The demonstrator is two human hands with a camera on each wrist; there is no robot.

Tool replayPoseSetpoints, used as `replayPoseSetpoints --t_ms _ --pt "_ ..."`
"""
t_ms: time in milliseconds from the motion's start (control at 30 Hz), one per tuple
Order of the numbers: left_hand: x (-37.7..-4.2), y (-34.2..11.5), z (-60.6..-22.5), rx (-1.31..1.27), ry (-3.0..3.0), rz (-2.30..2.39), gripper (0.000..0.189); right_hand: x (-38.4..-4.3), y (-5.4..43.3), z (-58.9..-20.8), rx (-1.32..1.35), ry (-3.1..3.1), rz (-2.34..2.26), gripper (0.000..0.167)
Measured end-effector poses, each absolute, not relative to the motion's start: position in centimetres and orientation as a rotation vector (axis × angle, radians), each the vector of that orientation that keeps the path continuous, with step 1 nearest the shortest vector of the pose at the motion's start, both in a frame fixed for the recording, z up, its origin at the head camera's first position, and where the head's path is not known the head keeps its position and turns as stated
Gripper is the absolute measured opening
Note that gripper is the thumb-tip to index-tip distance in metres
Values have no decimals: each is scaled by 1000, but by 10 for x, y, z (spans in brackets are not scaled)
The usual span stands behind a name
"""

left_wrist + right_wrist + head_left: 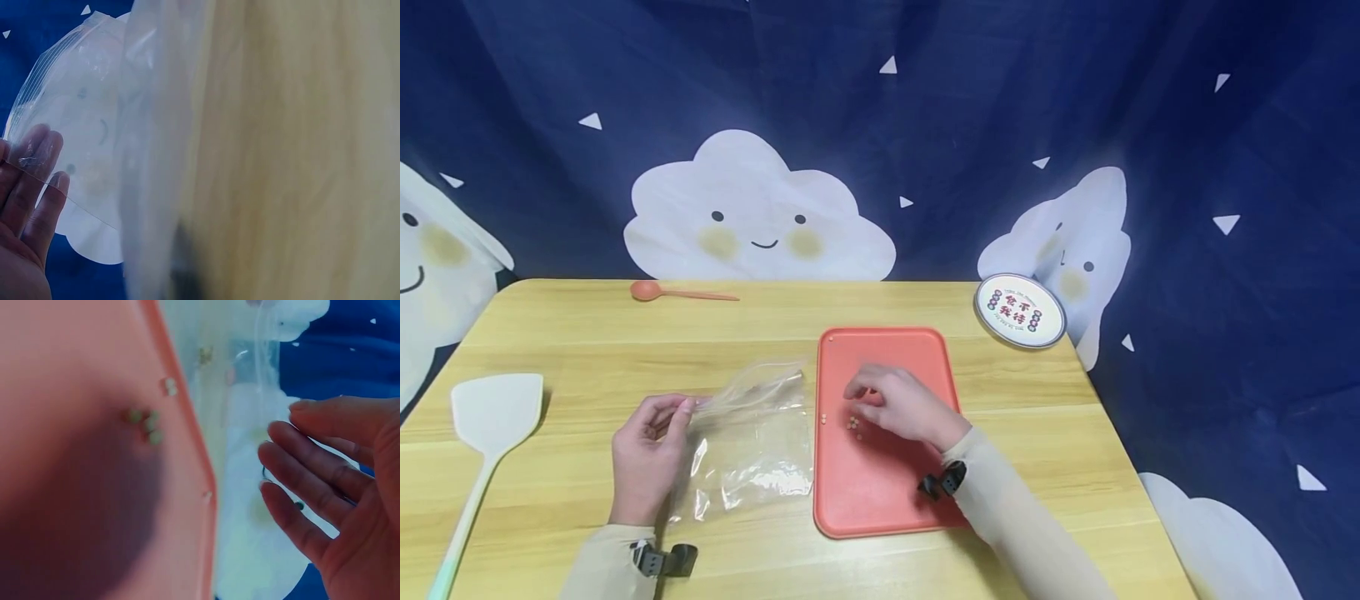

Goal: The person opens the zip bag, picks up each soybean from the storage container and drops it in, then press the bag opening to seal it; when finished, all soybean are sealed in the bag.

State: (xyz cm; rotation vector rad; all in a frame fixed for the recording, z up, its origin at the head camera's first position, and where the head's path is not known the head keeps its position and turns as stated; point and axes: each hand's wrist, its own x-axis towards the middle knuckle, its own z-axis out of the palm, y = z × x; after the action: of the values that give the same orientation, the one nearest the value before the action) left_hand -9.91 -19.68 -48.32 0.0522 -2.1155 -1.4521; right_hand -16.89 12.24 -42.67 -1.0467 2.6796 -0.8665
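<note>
My left hand [649, 454] pinches the top corner of a clear zip-lock bag [748, 458] between thumb and fingers. The bag stretches across the table toward a coral-red tray [880, 504]; in the left wrist view, some fingers show through its clear plastic [81, 94]. Over the middle of the tray is my right hand [904, 406], its fingers loosely bent and apart, with nothing visible between them in the right wrist view. Below its fingertips lies a small cluster of pale kernel-like bits [853, 423]. More bits [170, 386] sit along the tray's left edge.
A white spatula [497, 417] with a pale green handle end lies at the left. Near the back edge of the wooden table [760, 321] is an orange-red spoon [647, 290]. A white plate [1021, 311] with red lettering stands at the back right corner, beside a dark blue curtain [1210, 333].
</note>
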Motion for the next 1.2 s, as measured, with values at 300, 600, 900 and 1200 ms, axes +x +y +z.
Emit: replayPoseSetpoints --t_ms 300,600,900,1200 --pt "-99 -195 -482 40 -2105 -1456 7 -160 133 -450 -1084 2579 -673 14" --pt "-99 -197 -483 50 -2108 -1466 8 -155 127 -459 -1084 2598 -532 12" --pt "-99 -197 -483 60 -2107 -1456 8 -156 124 -464 -1134 2617 -489 11" --pt "-99 -196 -482 58 -2106 -1455 7 -156 125 -467 -1166 2623 -494 10"
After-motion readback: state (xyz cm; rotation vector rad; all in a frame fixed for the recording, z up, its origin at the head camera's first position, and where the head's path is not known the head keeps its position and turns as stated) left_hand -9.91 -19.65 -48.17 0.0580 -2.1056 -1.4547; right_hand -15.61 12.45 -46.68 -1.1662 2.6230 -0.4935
